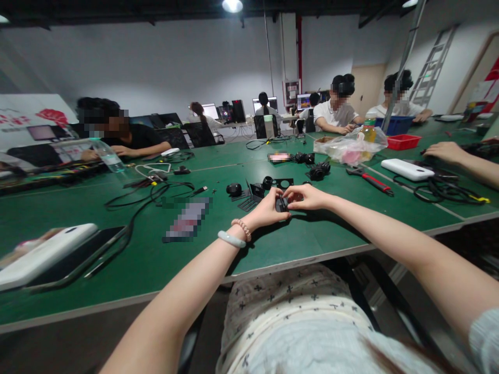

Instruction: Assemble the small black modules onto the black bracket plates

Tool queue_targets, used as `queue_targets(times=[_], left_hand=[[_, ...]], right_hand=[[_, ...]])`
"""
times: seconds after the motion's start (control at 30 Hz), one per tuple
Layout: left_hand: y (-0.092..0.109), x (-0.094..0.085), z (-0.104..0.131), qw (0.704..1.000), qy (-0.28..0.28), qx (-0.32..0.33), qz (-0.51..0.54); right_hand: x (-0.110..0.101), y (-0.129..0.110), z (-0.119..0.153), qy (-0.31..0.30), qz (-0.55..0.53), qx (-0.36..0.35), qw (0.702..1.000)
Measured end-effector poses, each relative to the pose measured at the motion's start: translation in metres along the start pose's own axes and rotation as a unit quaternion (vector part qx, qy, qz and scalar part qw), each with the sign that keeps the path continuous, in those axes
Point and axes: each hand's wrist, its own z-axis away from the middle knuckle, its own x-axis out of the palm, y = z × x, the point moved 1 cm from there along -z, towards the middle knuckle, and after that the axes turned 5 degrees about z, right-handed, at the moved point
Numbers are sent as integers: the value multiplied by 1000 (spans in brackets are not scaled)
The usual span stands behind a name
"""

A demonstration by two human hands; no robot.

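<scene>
– "Left hand (pixel 268 209) and right hand (pixel 305 198) both pinch a small black part (pixel 281 204) over the green table (pixel 307 234)."
– "Anything in the way?"
– "Black pieces (pixel 256 191) crowd just behind; cables (pixel 153 194) left, red-handled wrench (pixel 375 182) right."

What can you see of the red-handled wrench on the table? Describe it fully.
The red-handled wrench has a grey, metallic-looking head and a red-and-black handle, perhaps plastic or rubber. Nobody holds it; it lies on the green tabletop beside a white device, slanting from head at upper left to handle end at lower right.
</scene>
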Motion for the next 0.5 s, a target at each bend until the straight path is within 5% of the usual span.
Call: queue_targets(times=[0.5], left_hand=[[-8, 1, -1, 1000, 2, 12, -10]], right_hand=[[1, 7, -2, -2, 9, 27, 1000]])
